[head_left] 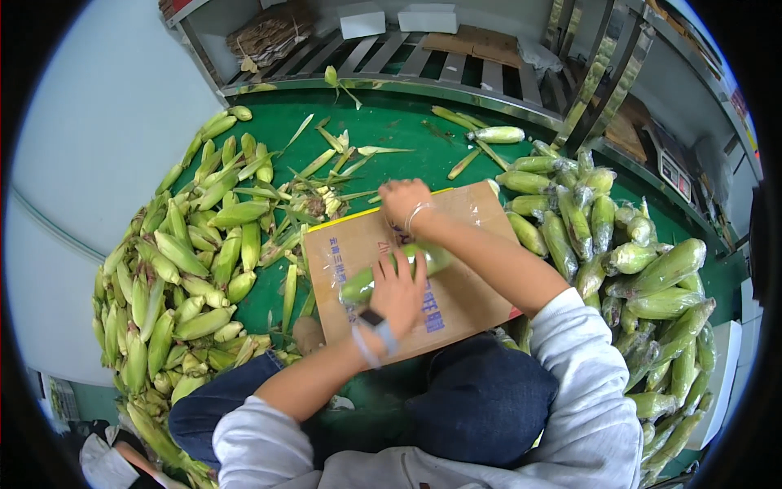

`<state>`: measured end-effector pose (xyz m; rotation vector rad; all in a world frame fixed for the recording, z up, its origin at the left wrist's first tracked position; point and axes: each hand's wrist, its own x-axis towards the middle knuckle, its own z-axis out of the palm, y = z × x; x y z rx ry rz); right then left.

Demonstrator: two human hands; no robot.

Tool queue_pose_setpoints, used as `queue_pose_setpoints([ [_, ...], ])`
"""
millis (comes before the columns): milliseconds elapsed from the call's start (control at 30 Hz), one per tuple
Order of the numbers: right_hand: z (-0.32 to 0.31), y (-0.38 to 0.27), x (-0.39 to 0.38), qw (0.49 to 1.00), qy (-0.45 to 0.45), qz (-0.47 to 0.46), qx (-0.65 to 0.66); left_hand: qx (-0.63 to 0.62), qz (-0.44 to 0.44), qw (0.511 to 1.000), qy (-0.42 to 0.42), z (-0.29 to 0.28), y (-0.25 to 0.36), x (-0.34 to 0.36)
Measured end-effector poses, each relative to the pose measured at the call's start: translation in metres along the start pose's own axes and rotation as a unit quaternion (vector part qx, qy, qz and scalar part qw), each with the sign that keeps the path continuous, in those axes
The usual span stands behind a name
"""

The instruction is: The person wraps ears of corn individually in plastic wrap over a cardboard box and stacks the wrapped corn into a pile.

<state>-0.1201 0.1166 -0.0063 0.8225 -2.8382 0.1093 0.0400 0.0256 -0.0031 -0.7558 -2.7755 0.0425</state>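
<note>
Across the cardboard sheet (481,220) on my lap lies a green ear of corn (357,287), husk on, with a shine of clear film around it. My left hand (396,295), wearing a watch at the wrist, presses over the ear with its fingers curled on top. Past the ear, at the far edge of the cardboard, my right hand (405,202) is closed in a pinch. Whatever is in its fingers is too small or too clear to make out.
Husked-on corn ears (183,253) form a large heap at left. Film-wrapped ears (574,220) pile up at right. Loose husk scraps (330,167) litter the green floor ahead. Beyond stands a metal slatted rack (391,61); a scale (674,173) sits at far right.
</note>
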Motion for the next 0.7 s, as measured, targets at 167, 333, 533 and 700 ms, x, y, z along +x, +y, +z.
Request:
queue_pose_setpoints([
  [167,-0.019,0.006,0.010,0.965,-0.226,0.110,0.073,-0.101,-0.100,0.983,-0.114,0.029,-0.055,0.051],
  [333,-0.003,0.005,-0.004,0.959,-0.253,0.125,0.036,-0.290,0.062,0.932,-0.206,-0.002,-0.037,-0.003],
  [533,0.040,0.026,-0.031,0.973,-0.184,0.109,0.087,-0.459,0.135,0.548,-0.686,-0.044,-0.080,-0.081],
  [700,0.015,-0.024,-0.067,0.991,-0.118,-0.039,0.044,-0.927,-0.129,-0.025,-0.351,-0.041,-0.115,-0.211],
])
